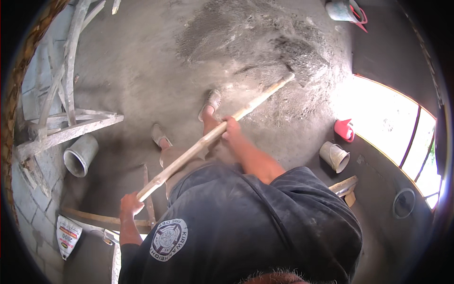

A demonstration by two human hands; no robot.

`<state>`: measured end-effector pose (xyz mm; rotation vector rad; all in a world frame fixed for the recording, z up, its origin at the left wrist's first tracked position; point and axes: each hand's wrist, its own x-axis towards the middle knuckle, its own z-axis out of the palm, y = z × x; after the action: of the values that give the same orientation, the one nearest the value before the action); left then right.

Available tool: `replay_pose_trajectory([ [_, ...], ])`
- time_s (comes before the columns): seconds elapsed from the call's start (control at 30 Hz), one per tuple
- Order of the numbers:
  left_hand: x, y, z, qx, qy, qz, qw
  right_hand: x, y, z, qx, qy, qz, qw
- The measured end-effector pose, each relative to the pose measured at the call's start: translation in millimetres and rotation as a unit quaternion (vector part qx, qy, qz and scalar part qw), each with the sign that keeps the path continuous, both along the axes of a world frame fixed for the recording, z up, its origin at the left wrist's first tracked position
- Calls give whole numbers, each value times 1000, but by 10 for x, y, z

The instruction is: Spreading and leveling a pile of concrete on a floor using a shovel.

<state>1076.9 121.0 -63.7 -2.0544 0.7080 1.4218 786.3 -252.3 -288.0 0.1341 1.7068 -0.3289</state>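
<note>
A long, pale wooden pole (189, 154) runs slantwise across my body, like the handle of a hoe or shovel. My left hand (131, 204) is closed round its near end, low at the left. Farther up, my right hand (231, 128) grips the pole around its middle. The far end reaches the edge of a spread grey heap (293, 57) that looks like sand or cement mix, with a darker patch beside the tip. Whether a blade is fixed there cannot be made out. My feet stand on the grey floor left of the pole.
A wooden trestle (71, 135) and a tipped bucket (81, 156) are at the left by the block wall. To the right lie a red container (344, 130), a pale bucket (335, 157) and a round dish (404, 203). Another bucket (341, 10) is far right. A bag (68, 236) sits lower left.
</note>
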Motion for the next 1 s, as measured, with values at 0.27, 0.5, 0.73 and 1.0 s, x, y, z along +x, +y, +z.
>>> replay_pose_trajectory([
  [0.27,-98,-449,-743,-24,329,224,917,-920,-552,423,-35,310,232,921],
  [0.5,-157,-1012,-718,-19,530,265,805,-1243,-947,699,-80,397,313,859],
  [0.73,441,-488,-349,-131,431,184,873,-667,-278,1074,-228,307,197,903],
  [1.0,1028,1089,207,-112,100,66,986,406,748,723,-82,-52,-97,990],
])
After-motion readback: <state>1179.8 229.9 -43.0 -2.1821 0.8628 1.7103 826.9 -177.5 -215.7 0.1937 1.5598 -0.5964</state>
